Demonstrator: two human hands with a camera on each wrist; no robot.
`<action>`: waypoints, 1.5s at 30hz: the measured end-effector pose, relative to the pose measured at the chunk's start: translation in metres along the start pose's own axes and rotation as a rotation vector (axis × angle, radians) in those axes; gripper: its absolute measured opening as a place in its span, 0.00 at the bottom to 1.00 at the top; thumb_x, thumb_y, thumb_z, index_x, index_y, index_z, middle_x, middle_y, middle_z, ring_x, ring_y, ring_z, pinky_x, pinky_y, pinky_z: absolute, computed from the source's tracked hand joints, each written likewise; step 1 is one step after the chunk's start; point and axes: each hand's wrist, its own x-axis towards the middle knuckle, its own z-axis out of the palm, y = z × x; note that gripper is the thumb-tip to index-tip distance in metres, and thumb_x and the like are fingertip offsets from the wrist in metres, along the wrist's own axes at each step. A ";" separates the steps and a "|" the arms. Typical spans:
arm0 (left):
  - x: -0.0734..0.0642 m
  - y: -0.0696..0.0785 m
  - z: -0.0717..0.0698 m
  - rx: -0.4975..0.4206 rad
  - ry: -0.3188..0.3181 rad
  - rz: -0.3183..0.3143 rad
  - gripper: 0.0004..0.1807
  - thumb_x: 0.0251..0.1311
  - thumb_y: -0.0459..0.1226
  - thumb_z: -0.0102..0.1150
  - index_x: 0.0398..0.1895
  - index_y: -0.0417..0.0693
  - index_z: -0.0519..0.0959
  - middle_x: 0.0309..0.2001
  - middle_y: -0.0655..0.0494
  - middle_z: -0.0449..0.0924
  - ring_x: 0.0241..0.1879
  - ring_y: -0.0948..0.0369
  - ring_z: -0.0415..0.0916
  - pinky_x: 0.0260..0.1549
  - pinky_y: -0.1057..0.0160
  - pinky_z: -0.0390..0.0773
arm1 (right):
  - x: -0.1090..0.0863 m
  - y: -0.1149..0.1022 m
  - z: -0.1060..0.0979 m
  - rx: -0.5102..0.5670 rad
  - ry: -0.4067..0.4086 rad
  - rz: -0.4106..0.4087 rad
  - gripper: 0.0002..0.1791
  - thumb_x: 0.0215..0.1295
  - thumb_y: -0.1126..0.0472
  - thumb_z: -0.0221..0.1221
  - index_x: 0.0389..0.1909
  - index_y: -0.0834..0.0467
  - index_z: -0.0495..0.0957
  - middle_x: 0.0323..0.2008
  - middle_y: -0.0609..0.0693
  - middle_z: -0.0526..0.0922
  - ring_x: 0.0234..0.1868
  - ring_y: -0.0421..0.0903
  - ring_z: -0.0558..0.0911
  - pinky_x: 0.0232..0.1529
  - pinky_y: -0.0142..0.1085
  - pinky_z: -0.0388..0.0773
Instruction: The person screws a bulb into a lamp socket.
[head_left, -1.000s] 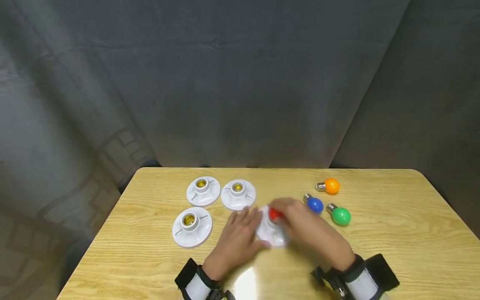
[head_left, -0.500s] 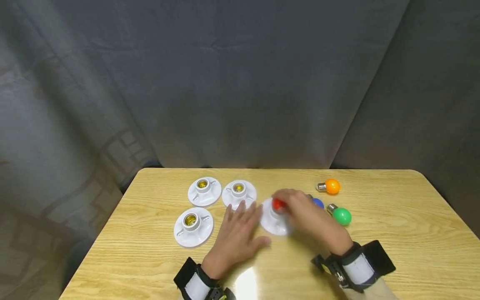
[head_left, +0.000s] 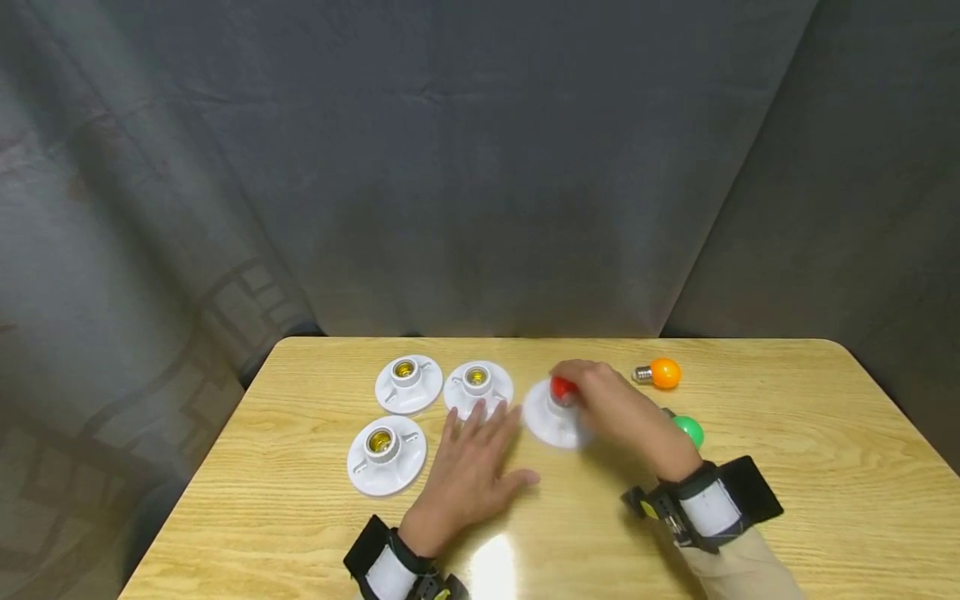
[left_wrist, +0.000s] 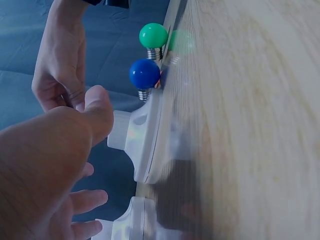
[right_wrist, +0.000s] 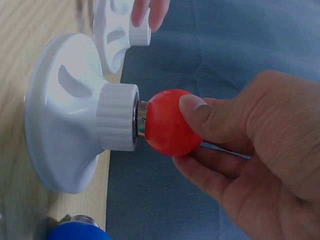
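My right hand [head_left: 618,412] pinches a red light bulb [right_wrist: 172,122] between thumb and fingers. The bulb's metal base sits partly inside the socket of a white round lamp holder [right_wrist: 67,117], with a band of metal showing. My left hand [head_left: 471,483] is spread with straight fingers to the left of that holder, apart from it. Its fingertips overlap the near rim of another white lamp holder [head_left: 478,386] in the head view; whether they touch it I cannot tell. In the left wrist view the left thumb hides the red bulb.
Two more lamp holders with bare sockets, a far one [head_left: 408,385] and a nearer one [head_left: 386,456], stand at left. To the right lie an orange bulb [head_left: 665,373] and a green bulb [head_left: 688,430]. The blue bulb [left_wrist: 145,74] is beside the worked holder.
The lamp holder and red bulb have slid away from the person and slightly right with my right hand. My left hand no longer touches that holder. The blue bulb is now hidden in the head view.
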 end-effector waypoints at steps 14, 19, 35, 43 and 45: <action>-0.002 -0.001 -0.003 0.008 -0.002 -0.012 0.45 0.61 0.68 0.42 0.77 0.57 0.52 0.76 0.53 0.55 0.76 0.46 0.50 0.72 0.34 0.45 | 0.014 0.015 -0.001 -0.005 0.027 -0.003 0.22 0.50 0.80 0.61 0.50 0.69 0.79 0.48 0.62 0.84 0.49 0.57 0.83 0.55 0.51 0.80; -0.002 -0.001 -0.005 0.009 0.007 -0.012 0.45 0.61 0.68 0.43 0.77 0.56 0.53 0.75 0.52 0.55 0.75 0.46 0.51 0.72 0.34 0.46 | 0.018 0.019 -0.001 0.011 0.018 0.020 0.23 0.51 0.81 0.60 0.51 0.69 0.78 0.50 0.63 0.83 0.51 0.58 0.82 0.56 0.53 0.79; -0.001 -0.002 -0.005 0.005 0.001 -0.015 0.45 0.61 0.68 0.43 0.76 0.57 0.54 0.75 0.53 0.56 0.76 0.47 0.50 0.72 0.35 0.46 | 0.027 0.028 -0.002 0.013 -0.014 0.091 0.23 0.55 0.77 0.62 0.54 0.68 0.77 0.50 0.62 0.82 0.49 0.56 0.81 0.57 0.53 0.78; -0.001 -0.003 -0.006 0.011 -0.002 -0.028 0.46 0.60 0.69 0.42 0.77 0.59 0.53 0.75 0.54 0.55 0.76 0.48 0.48 0.73 0.36 0.45 | 0.028 0.030 -0.002 0.017 -0.001 0.075 0.21 0.57 0.76 0.62 0.54 0.69 0.76 0.50 0.63 0.82 0.49 0.57 0.82 0.56 0.53 0.79; -0.001 -0.003 -0.007 0.016 0.001 -0.029 0.46 0.60 0.70 0.41 0.77 0.59 0.53 0.75 0.54 0.55 0.76 0.48 0.49 0.73 0.36 0.45 | 0.028 0.030 -0.002 0.018 0.007 0.071 0.21 0.57 0.75 0.62 0.54 0.69 0.76 0.50 0.63 0.82 0.49 0.57 0.82 0.57 0.53 0.79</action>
